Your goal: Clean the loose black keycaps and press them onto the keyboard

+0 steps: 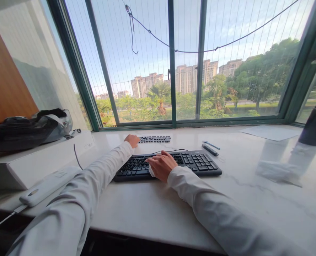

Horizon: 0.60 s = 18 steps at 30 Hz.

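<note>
A black keyboard (203, 161) lies on the white marble-look counter, and part of its letter area shows dark key sockets without caps. My right hand (164, 165) rests over its middle, fingers bent around a white wipe (151, 171) that touches the keys. Behind the keyboard, loose black keycaps (156, 139) are laid out in rows. My left hand (132, 140) reaches to the left end of these rows, its fingers curled together; whatever is in the fingertips is hidden. The keyboard's cable runs along its back edge.
To the right of the keycaps lie a blue pen (212, 145) and a dark slim tool (210, 149). Further right are a plastic wrapper (279, 171), a paper sheet (269, 132) and a black bottle (314, 124). A power strip (49, 185) and white box (40, 160) stand left.
</note>
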Motion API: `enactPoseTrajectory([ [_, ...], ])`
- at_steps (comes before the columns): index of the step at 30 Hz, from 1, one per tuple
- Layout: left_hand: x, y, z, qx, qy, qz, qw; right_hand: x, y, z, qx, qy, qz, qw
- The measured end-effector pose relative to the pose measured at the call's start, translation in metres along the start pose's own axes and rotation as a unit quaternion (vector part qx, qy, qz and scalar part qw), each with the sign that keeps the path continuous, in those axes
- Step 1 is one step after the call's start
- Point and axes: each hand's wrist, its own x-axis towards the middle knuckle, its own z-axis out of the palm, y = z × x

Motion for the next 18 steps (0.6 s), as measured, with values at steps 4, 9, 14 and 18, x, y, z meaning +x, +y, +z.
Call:
enactPoseTrajectory([
  [4,0.000,0.005,-0.001,0.000,0.015,0.011,1.000,0.000,0.001,0.000,0.001,0.004,0.000,1.000],
  [9,-0.011,0.010,-0.011,-0.027,0.056,0.021,0.998,0.000,0.002,-0.005,0.006,0.007,0.023,1.000],
  [14,-0.030,0.021,-0.038,-0.066,0.140,0.047,0.987,0.001,0.009,-0.004,0.011,0.047,0.084,0.995],
  [18,-0.053,0.040,-0.070,-0.085,0.208,0.072,0.972,0.004,0.023,0.004,0.068,0.080,0.141,0.984],
])
